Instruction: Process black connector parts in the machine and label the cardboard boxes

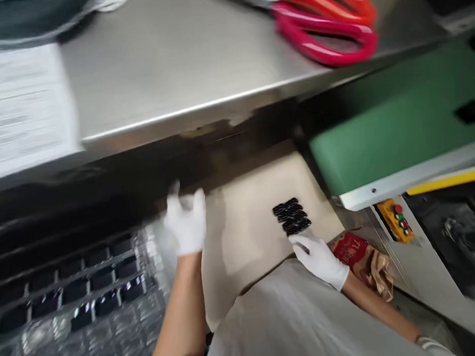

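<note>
1. Tray (98, 335) on the left: shiny plastic, squarish pockets.
2. Right hand (318, 260), white glove: fingers half-curled by the black pieces (292, 217), can't tell if it's gripping any.
3. Left hand (186, 222), same glove, kinda blurry, fingers splayed.
4. Pieces: glossy, ridged little ovals, bunched on a flat beige board (247, 231).
5. Scissors (324, 25): chunky, smooth pink/orange loops, on the steel shelf (172, 58).

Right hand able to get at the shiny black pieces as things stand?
Looks like yes: the right hand is at the near edge of the shiny black pieces on the beige surface, nothing visible blocking; contact is unclear.
</note>
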Demonstrator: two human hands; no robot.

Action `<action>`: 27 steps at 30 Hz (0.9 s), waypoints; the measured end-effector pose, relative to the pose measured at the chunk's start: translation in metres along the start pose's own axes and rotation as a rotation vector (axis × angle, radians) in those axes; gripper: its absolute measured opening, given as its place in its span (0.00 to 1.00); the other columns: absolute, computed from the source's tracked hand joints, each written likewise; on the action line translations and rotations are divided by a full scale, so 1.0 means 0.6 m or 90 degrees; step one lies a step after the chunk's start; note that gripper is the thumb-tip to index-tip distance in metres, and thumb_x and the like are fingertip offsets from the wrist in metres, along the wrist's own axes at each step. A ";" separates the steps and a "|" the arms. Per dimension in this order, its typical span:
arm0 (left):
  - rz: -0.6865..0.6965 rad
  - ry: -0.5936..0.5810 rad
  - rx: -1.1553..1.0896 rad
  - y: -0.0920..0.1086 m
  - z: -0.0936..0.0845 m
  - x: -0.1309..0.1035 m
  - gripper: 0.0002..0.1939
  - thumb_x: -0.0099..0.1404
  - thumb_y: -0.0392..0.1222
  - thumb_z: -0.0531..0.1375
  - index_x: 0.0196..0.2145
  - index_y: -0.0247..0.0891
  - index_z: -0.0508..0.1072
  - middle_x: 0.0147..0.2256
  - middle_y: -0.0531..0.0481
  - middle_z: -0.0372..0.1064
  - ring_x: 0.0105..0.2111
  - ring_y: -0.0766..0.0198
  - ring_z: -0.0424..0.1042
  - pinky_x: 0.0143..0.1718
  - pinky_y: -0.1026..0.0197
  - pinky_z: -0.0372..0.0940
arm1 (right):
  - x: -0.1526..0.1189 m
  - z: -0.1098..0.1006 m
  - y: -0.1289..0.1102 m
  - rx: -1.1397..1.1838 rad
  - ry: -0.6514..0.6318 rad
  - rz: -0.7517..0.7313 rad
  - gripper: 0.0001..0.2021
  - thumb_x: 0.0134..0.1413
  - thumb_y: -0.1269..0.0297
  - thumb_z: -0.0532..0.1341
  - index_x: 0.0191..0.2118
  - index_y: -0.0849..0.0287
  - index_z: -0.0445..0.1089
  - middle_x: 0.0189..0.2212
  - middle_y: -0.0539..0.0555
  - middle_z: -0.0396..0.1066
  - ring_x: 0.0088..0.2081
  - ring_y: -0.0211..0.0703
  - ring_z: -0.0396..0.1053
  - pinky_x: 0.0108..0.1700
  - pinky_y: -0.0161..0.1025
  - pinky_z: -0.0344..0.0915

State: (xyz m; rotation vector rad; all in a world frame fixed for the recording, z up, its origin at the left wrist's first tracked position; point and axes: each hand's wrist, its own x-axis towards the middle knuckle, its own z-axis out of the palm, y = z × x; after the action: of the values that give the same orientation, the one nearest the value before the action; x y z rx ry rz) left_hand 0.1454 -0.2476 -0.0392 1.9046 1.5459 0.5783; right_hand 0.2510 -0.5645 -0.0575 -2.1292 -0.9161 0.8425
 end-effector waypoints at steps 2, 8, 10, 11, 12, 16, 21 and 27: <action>-0.076 -0.096 -0.053 -0.054 0.001 -0.120 0.22 0.59 0.59 0.61 0.38 0.36 0.78 0.33 0.46 0.78 0.40 0.49 0.78 0.51 0.46 0.72 | -0.071 -0.009 0.058 0.020 0.029 0.091 0.13 0.64 0.66 0.57 0.46 0.54 0.80 0.40 0.54 0.82 0.40 0.47 0.80 0.48 0.41 0.74; -0.188 -0.475 0.018 -0.113 0.026 -0.355 0.22 0.56 0.69 0.62 0.29 0.48 0.79 0.31 0.49 0.81 0.42 0.37 0.81 0.51 0.33 0.72 | -0.174 -0.071 0.157 0.075 0.212 0.180 0.12 0.65 0.64 0.58 0.37 0.54 0.80 0.34 0.52 0.81 0.36 0.42 0.76 0.42 0.36 0.68; -0.111 -0.519 0.017 -0.054 0.053 -0.367 0.20 0.55 0.66 0.64 0.30 0.47 0.80 0.34 0.47 0.82 0.43 0.37 0.81 0.50 0.35 0.74 | -0.199 -0.088 0.178 0.104 0.269 0.198 0.14 0.65 0.60 0.59 0.31 0.56 0.79 0.29 0.52 0.80 0.32 0.41 0.75 0.40 0.36 0.67; -0.055 -0.538 0.015 -0.012 0.070 -0.367 0.20 0.55 0.64 0.65 0.32 0.46 0.81 0.35 0.46 0.82 0.43 0.38 0.81 0.49 0.37 0.74 | -0.214 -0.098 0.188 0.149 0.307 0.211 0.16 0.65 0.57 0.60 0.29 0.57 0.78 0.27 0.52 0.79 0.31 0.41 0.74 0.38 0.36 0.67; 0.010 -0.561 0.012 0.036 0.088 -0.366 0.19 0.56 0.63 0.66 0.34 0.46 0.82 0.36 0.47 0.82 0.43 0.40 0.81 0.48 0.39 0.75 | -0.230 -0.110 0.200 0.207 0.350 0.225 0.18 0.64 0.54 0.61 0.27 0.57 0.77 0.26 0.53 0.78 0.29 0.41 0.74 0.37 0.36 0.68; 0.281 -0.640 -0.022 0.248 0.167 -0.399 0.18 0.60 0.60 0.66 0.36 0.42 0.82 0.35 0.48 0.81 0.39 0.48 0.79 0.42 0.50 0.76 | -0.323 -0.208 0.278 0.381 0.567 0.273 0.23 0.64 0.44 0.60 0.32 0.60 0.78 0.27 0.56 0.80 0.27 0.42 0.76 0.34 0.38 0.73; 0.387 -0.794 -0.206 0.462 0.321 -0.564 0.16 0.60 0.53 0.69 0.37 0.37 0.81 0.38 0.46 0.81 0.38 0.57 0.78 0.43 0.57 0.73 | -0.476 -0.423 0.473 0.441 1.111 0.298 0.16 0.54 0.50 0.68 0.33 0.62 0.77 0.25 0.54 0.78 0.22 0.37 0.73 0.27 0.33 0.70; 0.373 -0.917 -0.300 0.638 0.618 -0.788 0.20 0.55 0.45 0.71 0.44 0.33 0.79 0.40 0.43 0.80 0.39 0.58 0.77 0.46 0.55 0.72 | -0.554 -0.640 0.698 0.387 1.125 0.367 0.27 0.35 0.64 0.76 0.46 0.58 0.75 0.38 0.51 0.79 0.37 0.39 0.77 0.39 0.34 0.74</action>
State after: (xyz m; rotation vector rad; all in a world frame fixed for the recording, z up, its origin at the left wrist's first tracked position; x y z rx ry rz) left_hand 0.5598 -0.8270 -0.0187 1.6252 -0.0665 -0.2467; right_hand 0.5098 -1.1700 -0.0609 -1.6298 0.7823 -0.6050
